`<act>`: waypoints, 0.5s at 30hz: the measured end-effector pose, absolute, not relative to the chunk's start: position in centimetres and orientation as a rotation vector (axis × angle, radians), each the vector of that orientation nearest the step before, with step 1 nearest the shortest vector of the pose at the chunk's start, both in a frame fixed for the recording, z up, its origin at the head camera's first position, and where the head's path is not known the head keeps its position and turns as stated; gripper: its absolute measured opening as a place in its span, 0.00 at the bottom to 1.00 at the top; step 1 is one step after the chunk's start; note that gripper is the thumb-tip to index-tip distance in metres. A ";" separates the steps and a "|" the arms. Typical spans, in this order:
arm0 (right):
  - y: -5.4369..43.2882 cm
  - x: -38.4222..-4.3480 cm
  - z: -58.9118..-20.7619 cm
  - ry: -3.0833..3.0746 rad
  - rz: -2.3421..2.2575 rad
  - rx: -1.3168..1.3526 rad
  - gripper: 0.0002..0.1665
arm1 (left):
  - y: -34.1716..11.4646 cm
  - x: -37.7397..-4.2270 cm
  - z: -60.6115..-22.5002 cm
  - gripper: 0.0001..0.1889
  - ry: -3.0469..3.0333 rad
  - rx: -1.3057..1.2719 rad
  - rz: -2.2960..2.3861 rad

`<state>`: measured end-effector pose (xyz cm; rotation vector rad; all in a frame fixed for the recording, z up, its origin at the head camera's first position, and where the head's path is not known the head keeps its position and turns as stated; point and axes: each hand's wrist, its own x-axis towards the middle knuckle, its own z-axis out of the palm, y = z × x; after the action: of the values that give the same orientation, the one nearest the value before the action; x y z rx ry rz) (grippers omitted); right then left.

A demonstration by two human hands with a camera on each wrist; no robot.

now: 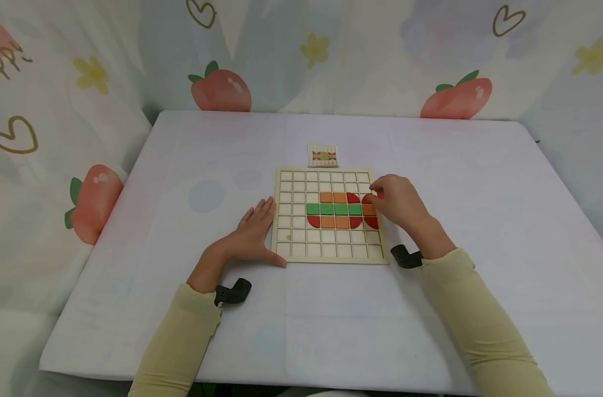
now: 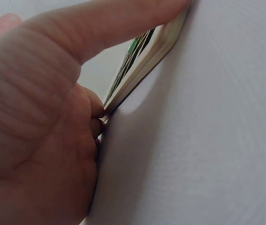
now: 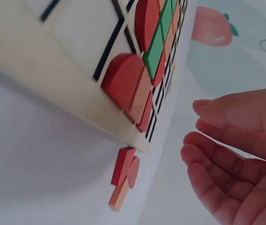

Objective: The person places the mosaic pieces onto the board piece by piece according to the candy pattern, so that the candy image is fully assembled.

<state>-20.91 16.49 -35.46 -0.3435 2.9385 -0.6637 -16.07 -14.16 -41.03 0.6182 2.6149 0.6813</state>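
A wooden grid board (image 1: 296,242) lies on the table, with flat green squares (image 1: 327,209), orange squares (image 1: 341,222) and red round-edged pieces (image 1: 313,221) set in its cells. My left hand (image 1: 254,234) rests at the board's near left corner, fingers spread along the left side and thumb at the front edge. Over the board's right edge hovers my right hand (image 1: 403,204). In the right wrist view its fingers are loosely bent, with nothing visible between them. Loose red pieces (image 3: 122,166) and an orange piece (image 3: 118,194) lie beside the board, mostly hidden by that hand in the head view.
Just beyond the board lies a small pattern card (image 1: 323,156) showing a red, orange and green figure on a grid. A white cloth covers the table (image 1: 505,220). Printed curtains (image 1: 361,66) hang behind the table and at its left. Each wrist carries a black camera mount (image 1: 234,291).
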 end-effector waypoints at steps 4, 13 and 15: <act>16.8 -21.1 -35.5 2.950 -0.663 -0.299 0.16 | -14.2 -16.2 -41.2 0.68 2.619 0.613 0.683; 17.7 -21.6 -36.2 2.994 -0.619 -0.290 0.15 | -14.3 -16.2 -41.3 0.68 2.618 0.626 0.692; 17.9 -21.7 -36.3 2.987 -0.606 -0.283 0.15 | -14.3 -16.2 -41.3 0.68 2.617 0.630 0.692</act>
<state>-21.73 17.90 -36.35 -0.2834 2.9873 -0.6058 -16.21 -14.29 -41.28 0.6300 2.6174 0.6917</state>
